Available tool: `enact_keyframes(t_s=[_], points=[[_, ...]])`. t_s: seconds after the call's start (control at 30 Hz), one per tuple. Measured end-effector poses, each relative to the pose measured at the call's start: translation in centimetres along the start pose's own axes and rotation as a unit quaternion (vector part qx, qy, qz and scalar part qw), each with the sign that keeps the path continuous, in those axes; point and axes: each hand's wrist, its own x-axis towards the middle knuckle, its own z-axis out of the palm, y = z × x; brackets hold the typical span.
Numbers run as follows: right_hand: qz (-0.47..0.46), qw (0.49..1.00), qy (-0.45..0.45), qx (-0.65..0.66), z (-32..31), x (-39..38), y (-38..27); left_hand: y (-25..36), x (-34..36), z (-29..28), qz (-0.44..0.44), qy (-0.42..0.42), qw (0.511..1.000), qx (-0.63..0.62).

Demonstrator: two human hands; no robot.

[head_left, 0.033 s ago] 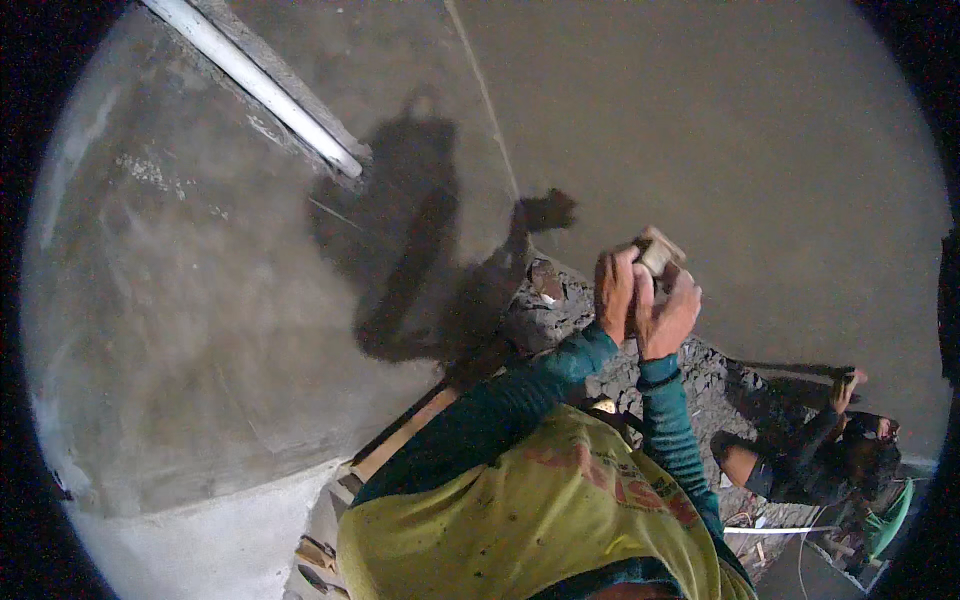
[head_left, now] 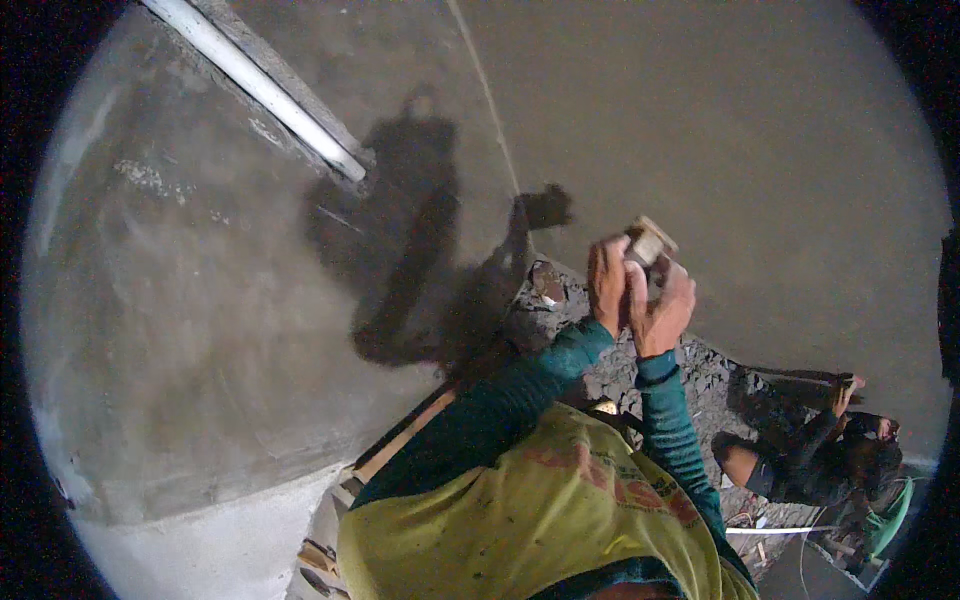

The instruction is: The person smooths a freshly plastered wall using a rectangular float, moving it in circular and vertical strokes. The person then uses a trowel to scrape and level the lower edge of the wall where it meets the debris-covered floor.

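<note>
Both my hands are raised close together in front of the grey wall (head_left: 780, 190). Between their fingertips is a small pale block-like thing with a flat, plate-like top (head_left: 650, 242); its exact kind does not show. My left hand (head_left: 607, 285) is closed at its left side, fingers bent. From the right and below, my right hand (head_left: 663, 308) grips it, its thumb side near my left hand. The fingers partly hide the lower part of the thing.
A white pipe (head_left: 265, 85) lies in a groove of the wall at upper left. Broken grey rubble (head_left: 610, 380) runs along the wall's foot under my hands. Another person (head_left: 815, 455) in dark clothes is low at the right, beside a green object (head_left: 890, 520). Wooden pieces (head_left: 400, 440) lie left of my body.
Both hands and the pale thing have shifted slightly to the left. The thing has turned a little, and more of its pale side now shows.
</note>
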Motion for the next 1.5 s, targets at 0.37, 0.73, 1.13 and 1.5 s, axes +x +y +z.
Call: enact_keyframes(t_s=[0.37, 0.73, 1.13, 1.5], points=[[0.109, 0.971, -0.201, 0.073, 6.9, -5.5, 0.1, 6.5, 27.3, -15.8, 0.248, 0.246, 0.927, 0.136], [0.144, 0.953, -0.241, 0.115, 4.4, -6.8, 4.4, 18.4, 33.8, -17.9, 0.344, 0.215, 0.883, 0.238], [0.180, 0.938, -0.280, 0.093, 3.3, -10.3, 9.4, 0.9, 24.5, -9.5, 0.189, 0.197, 0.927, 0.256], [0.239, 0.917, -0.307, 0.089, 1.8, -14.9, 12.0, -9.8, 15.4, -8.9, 0.065, 0.177, 0.962, 0.197]])
